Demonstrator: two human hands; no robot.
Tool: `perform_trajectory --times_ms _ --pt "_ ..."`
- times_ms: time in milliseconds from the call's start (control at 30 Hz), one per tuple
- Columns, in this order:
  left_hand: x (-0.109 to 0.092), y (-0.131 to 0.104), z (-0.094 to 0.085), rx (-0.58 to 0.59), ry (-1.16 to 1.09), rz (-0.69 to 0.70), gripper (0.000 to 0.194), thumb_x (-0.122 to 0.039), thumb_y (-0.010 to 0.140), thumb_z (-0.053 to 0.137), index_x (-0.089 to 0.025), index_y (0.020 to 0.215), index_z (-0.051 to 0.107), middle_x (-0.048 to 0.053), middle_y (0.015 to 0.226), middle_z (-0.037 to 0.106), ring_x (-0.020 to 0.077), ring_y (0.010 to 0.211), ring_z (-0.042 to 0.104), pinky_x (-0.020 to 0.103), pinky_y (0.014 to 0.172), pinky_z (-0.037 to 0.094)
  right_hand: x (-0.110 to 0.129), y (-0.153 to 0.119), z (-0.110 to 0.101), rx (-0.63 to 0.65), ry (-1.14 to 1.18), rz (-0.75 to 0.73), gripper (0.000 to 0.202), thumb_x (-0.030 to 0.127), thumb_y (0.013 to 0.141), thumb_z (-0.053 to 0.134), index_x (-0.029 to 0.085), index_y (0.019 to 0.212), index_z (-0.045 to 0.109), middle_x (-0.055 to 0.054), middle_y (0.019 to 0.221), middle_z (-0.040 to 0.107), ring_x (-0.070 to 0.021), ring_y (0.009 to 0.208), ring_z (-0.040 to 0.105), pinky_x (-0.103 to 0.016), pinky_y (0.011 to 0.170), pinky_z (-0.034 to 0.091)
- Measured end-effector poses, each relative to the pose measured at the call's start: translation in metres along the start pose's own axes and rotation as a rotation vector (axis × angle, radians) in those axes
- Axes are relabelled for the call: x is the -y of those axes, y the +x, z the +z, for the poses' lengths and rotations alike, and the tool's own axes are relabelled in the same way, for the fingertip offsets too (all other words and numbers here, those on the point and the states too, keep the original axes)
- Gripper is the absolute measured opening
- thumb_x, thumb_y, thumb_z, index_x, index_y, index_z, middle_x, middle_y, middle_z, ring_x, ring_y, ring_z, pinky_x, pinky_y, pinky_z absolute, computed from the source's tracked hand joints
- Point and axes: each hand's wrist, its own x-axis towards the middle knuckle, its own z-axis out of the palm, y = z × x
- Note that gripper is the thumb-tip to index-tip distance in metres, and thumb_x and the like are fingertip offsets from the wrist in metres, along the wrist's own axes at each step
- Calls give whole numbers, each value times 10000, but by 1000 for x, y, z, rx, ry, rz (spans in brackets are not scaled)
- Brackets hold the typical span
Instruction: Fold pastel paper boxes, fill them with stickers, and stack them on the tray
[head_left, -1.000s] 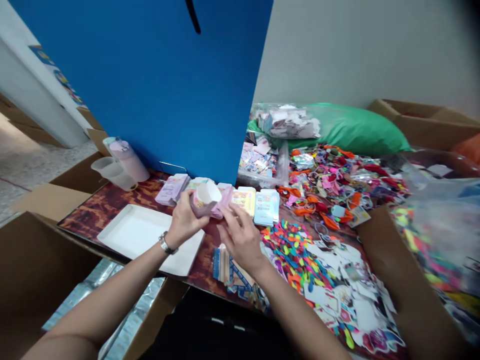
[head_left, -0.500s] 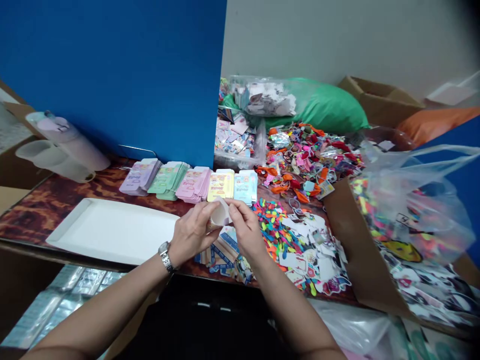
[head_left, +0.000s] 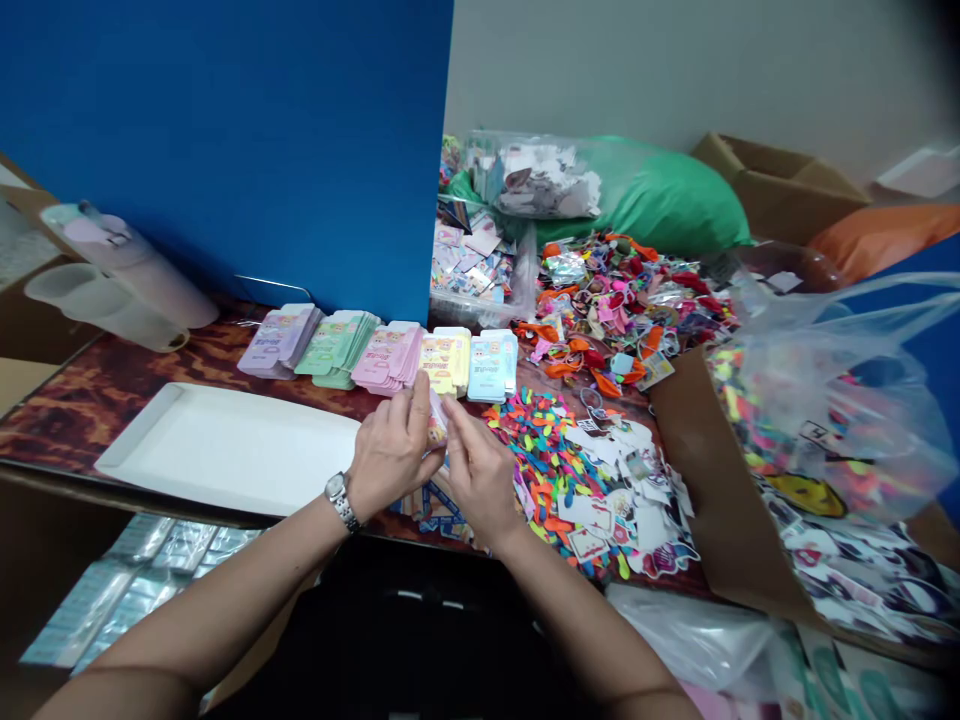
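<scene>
A small printed packet (head_left: 436, 420) is held upright between both hands. My left hand (head_left: 394, 445), with a watch at the wrist, grips its left side, and the fingers of my right hand (head_left: 480, 470) press on its right side. Behind the hands runs a row of packet stacks: purple (head_left: 274, 342), green (head_left: 336, 347), pink (head_left: 388, 357), yellow (head_left: 445, 360) and blue (head_left: 492, 365). Small balloons (head_left: 544, 450) and white stickers (head_left: 637, 470) lie in piles to the right of my right hand.
At the left are a white tray (head_left: 225, 445) and a tumbler (head_left: 142, 265). Mixed trinkets (head_left: 600, 310) are heaped behind. A cardboard box (head_left: 697, 480) holding stickers and a plastic bag (head_left: 862, 410) stands right. A blue partition (head_left: 225, 150) rises behind the stacks.
The packet's open end, visible earlier, has tipped away and its printed face now shows. The fingers of both hands have closed in around it. The view has shifted slightly.
</scene>
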Motion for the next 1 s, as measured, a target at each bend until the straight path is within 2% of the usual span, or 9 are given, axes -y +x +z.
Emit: perform_trajectory --times_ms 133,267,367,433,500,633,767,867,1000 --pt "-1 4 -3 74 -6 4 907 -455 872 528 11 1524 102 182 1040 591 287 850 582 384 653 494 -10 -12 10 19 30 2 464 162 983 415 187 1442 486 -90 1391 583 -202 1269 577 -369 1093 479" --pt "13 11 -8 -62 -123 99 922 -492 827 634 -173 1547 154 211 1303 513 400 1161 535 614 1002 409 -33 -1 3 -15 328 360 375 306 949 544 231 1311 606 -62 1300 654 -211 1185 632 -382 1034 525" --pt "22 14 -7 -276 -450 164 1206 -574 709 759 -254 1550 -45 198 1566 229 445 1434 259 682 1154 204 -43 11 -3 -163 670 629 394 381 922 574 248 1292 581 -54 1277 657 -197 1104 662 -385 932 580" --pt "21 13 -3 -259 -769 129 1266 -538 703 786 -245 1536 -122 199 1590 173 387 1463 248 599 1166 299 -42 13 -3 -104 839 698 400 395 902 599 253 1274 570 -50 1253 660 -185 1065 668 -366 894 591" --pt "17 10 3 -175 -1033 58 1128 -476 748 768 -261 1543 -3 184 1553 275 327 1409 381 511 1115 423 -36 10 -3 65 878 671 382 403 911 582 250 1262 569 -56 1239 661 -180 1062 663 -354 896 583" --pt "22 2 14 -166 -1142 -79 837 -407 738 788 -247 1432 349 125 1325 528 265 1216 563 453 1045 494 -38 -8 -10 459 312 376 415 418 947 531 236 1320 546 -102 1294 610 -237 1168 595 -405 961 532" --pt "37 -6 21 -118 -1017 -236 819 -443 672 824 -181 1342 432 105 1171 591 254 1079 611 445 980 512 -52 -31 -12 784 -481 194 665 488 823 708 222 1392 492 -178 1286 568 -344 1150 555 -467 878 534" --pt "40 -13 22 33 -997 -235 858 -466 686 797 -163 1371 378 136 1290 542 287 1188 567 454 1031 477 -58 -40 -2 838 -622 143 778 512 790 738 225 1442 426 -179 1217 583 -323 1095 566 -408 824 538" --pt "38 -23 22 182 -1005 -232 889 -449 730 746 -153 1428 282 165 1387 464 297 1270 510 452 1077 438 -66 -34 -3 704 -486 196 397 452 919 589 214 1237 605 -139 1097 638 -261 1022 607 -353 820 515"
